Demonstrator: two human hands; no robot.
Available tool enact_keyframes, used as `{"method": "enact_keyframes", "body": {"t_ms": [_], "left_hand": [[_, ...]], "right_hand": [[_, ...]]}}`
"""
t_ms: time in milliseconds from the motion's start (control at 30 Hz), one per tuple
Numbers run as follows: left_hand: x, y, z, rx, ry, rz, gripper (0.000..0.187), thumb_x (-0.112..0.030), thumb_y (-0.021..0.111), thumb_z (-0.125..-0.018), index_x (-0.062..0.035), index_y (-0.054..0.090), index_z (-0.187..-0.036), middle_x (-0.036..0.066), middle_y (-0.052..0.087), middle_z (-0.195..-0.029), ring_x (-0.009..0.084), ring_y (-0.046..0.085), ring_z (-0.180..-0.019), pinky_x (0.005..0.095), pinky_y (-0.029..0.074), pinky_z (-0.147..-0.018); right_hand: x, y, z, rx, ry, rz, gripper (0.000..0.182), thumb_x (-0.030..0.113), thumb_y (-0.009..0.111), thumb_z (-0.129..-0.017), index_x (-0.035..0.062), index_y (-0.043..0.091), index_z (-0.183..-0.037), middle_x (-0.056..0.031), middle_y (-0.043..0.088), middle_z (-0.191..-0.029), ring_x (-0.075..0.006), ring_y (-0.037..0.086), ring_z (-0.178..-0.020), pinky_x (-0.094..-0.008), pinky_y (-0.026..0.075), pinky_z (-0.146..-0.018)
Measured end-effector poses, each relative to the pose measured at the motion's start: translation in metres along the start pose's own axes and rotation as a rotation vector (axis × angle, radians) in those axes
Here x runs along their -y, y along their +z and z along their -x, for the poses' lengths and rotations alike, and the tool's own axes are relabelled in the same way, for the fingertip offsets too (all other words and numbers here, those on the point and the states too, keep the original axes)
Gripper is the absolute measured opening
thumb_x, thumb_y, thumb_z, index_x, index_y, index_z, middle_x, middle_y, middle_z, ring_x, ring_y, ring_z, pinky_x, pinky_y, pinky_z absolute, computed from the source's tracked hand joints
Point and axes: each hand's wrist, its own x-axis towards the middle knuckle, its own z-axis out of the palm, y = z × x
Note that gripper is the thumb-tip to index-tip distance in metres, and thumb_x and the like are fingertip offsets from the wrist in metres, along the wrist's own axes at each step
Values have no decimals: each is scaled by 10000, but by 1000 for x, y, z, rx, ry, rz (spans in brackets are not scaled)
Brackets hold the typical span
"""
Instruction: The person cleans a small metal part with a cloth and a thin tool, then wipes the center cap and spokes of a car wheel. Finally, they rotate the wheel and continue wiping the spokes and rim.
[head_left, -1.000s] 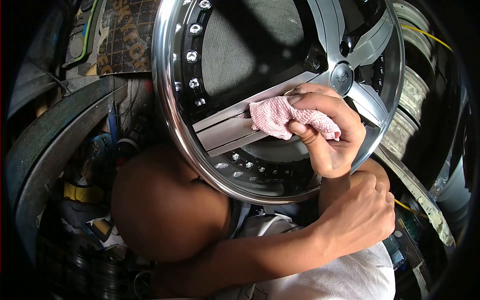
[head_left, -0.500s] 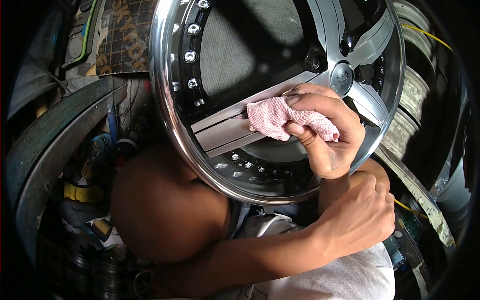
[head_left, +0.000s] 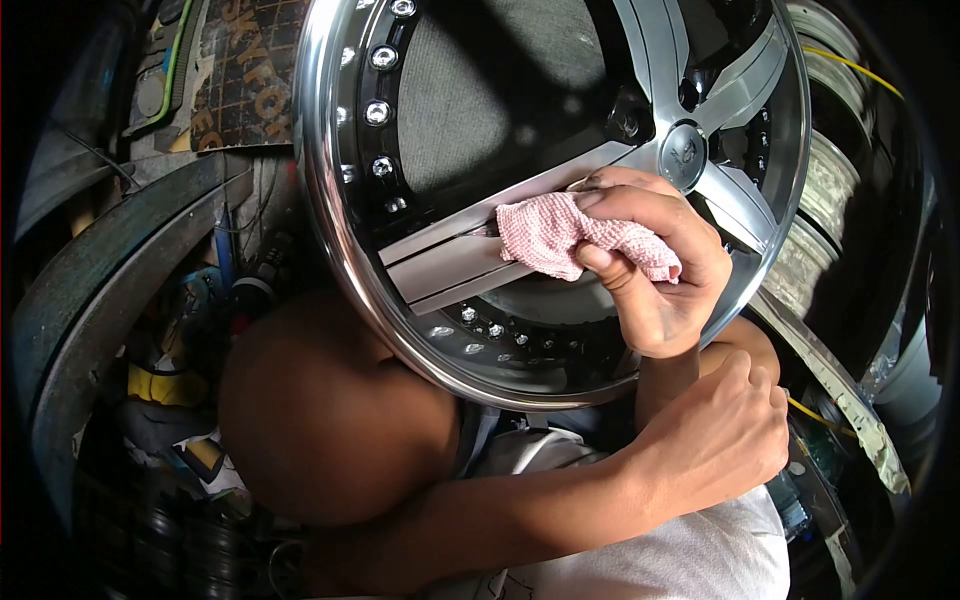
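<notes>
My right hand (head_left: pixel 670 260) is closed round a pink textured cloth (head_left: pixel 545 235) and presses it onto a silver spoke (head_left: pixel 440 270) of a car wheel rim (head_left: pixel 330 190). The rim has a polished lip, black inner parts and a ring of shiny bolts. Close to the cloth, a round centre cap (head_left: pixel 683 155) sits where the spokes meet. My left hand (head_left: pixel 720 420) is a fist, lying across in front of my right forearm. Its curled fingertips face away, so whatever they may hold is hidden.
More wheel rims (head_left: pixel 820 180) are stacked on the right, with a yellow cable (head_left: pixel 850 65) near them. Curved metal pieces (head_left: pixel 130 270) and a printed board (head_left: pixel 250 70) are at the left. My bare knee (head_left: pixel 330 410) is below the rim, beside cluttered items.
The rim's left side has shifted very slightly left, while the cloth has moved a touch right along the spoke. My left fist looks unmoved.
</notes>
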Motion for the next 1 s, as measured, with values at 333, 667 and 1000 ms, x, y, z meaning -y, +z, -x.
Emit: {"method": "enact_keyframes", "body": {"t_ms": [333,667,1000], "left_hand": [[-1,8,2,48,17,67,137,-161,654,-764,-87,655,-649,-6,523,-595,145,525,-614,306,370,-599],[1,7,2,39,32,58,136,-163,656,-757,-83,654,-648,-5,507,-589,145,516,-607,304,365,-594],[0,9,2,32,28,40,153,-158,649,-780,-79,652,-649,-5,503,-590,148,509,-603,310,360,-588]], "right_hand": [[0,-1,1,-9,12,0,321,-62,800,-693,-35,698,-996,-170,696,-962,-256,688,-881,-321,545,-787],[1,-2,2,-18,26,11,315,-64,798,-698,-33,697,-995,-159,697,-957,-251,686,-887,-317,545,-791],[-2,-4,5,-25,20,15,319,-60,799,-693,-29,697,-995,-149,696,-933,-254,684,-880,-320,544,-786]]}}
